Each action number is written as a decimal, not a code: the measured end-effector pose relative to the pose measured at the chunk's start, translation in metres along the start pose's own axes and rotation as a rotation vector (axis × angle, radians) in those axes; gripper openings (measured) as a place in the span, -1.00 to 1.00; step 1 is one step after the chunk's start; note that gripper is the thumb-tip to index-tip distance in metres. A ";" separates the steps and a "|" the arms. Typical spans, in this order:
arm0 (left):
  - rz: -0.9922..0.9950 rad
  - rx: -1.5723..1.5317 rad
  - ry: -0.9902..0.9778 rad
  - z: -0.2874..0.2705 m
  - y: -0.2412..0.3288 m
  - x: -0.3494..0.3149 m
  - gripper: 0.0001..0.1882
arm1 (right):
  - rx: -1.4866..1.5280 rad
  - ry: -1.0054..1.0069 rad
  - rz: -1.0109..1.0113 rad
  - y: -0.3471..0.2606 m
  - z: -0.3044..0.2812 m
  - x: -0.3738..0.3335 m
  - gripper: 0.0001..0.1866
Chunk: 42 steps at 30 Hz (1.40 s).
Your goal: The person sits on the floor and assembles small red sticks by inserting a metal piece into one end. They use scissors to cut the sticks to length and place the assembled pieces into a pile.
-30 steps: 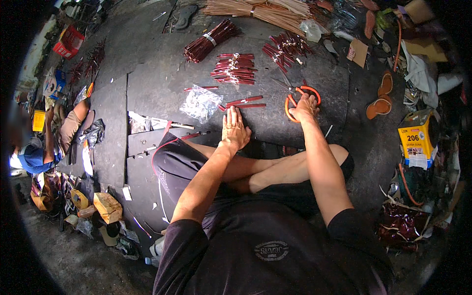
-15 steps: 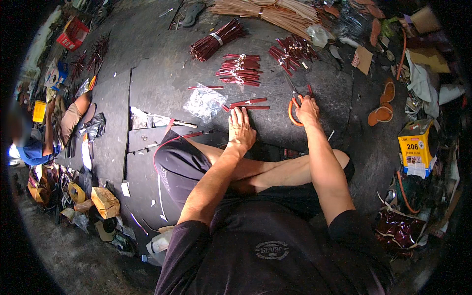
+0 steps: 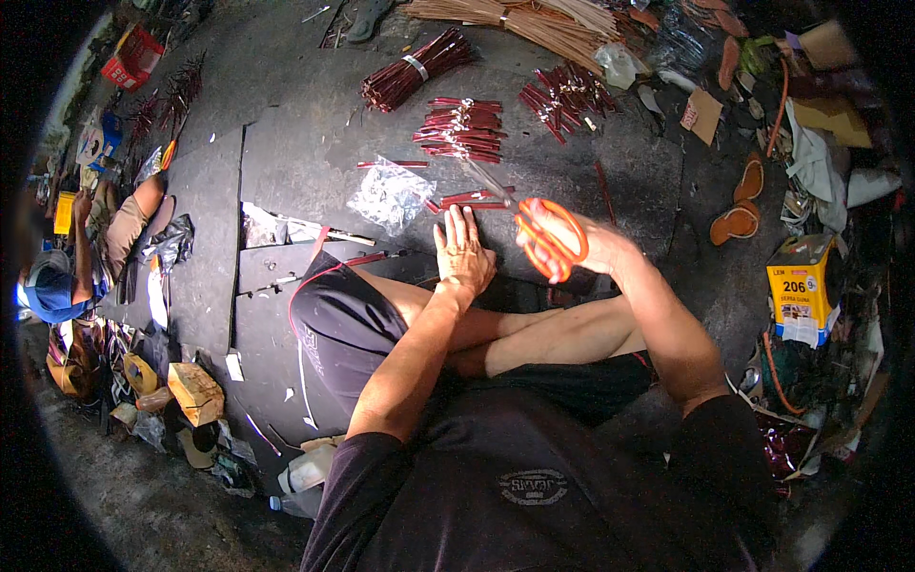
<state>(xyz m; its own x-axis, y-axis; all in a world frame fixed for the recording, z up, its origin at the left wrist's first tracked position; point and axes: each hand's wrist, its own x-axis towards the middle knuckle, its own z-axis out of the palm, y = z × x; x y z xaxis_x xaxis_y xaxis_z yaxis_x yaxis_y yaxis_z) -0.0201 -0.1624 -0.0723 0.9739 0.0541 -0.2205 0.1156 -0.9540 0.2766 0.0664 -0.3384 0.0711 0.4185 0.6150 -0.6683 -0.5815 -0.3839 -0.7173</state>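
Note:
My left hand [image 3: 464, 259] lies flat on the dark floor covering, its fingers stretched out. The fingertips touch or nearly touch a few short dark red strips [image 3: 478, 199]. My right hand [image 3: 602, 246] grips orange-handled scissors [image 3: 556, 238], whose blades point up and left over the strips. Whether the blades are parted is blurred. Beyond them lies a stack of short red strips [image 3: 464, 133]. A clear plastic bag [image 3: 391, 194] rests left of my left hand, with a single red strip [image 3: 393, 164] at its far edge. Another thin strip [image 3: 605, 191] lies beyond my right hand.
Farther off are a tied dark red bundle [image 3: 419, 70], a loose red pile [image 3: 567, 100] and tan sticks [image 3: 505, 19]. Sandals [image 3: 734, 224] and a yellow box [image 3: 801, 286] stand right. Another person [image 3: 59, 286] sits at the far left beside scattered items.
My right hand has picked the scissors up off the floor and swung them left, toward the strips. My left hand stays nearly in place.

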 end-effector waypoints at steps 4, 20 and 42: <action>-0.004 0.070 -0.038 -0.003 0.001 0.000 -0.11 | 0.180 -0.080 0.271 0.021 0.006 0.004 0.11; -0.008 0.189 -0.053 -0.002 0.002 0.002 -0.09 | 0.294 -0.075 0.340 0.024 0.015 0.019 0.17; -0.015 0.168 -0.088 -0.007 0.003 0.001 -0.10 | 0.292 -0.099 0.317 0.035 0.010 0.026 0.16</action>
<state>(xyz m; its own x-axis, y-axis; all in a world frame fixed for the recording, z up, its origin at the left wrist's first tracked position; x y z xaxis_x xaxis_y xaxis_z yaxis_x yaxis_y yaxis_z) -0.0172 -0.1635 -0.0652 0.9506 0.0492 -0.3064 0.0881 -0.9895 0.1143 0.0500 -0.3286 0.0305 0.1270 0.5665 -0.8142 -0.8493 -0.3620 -0.3843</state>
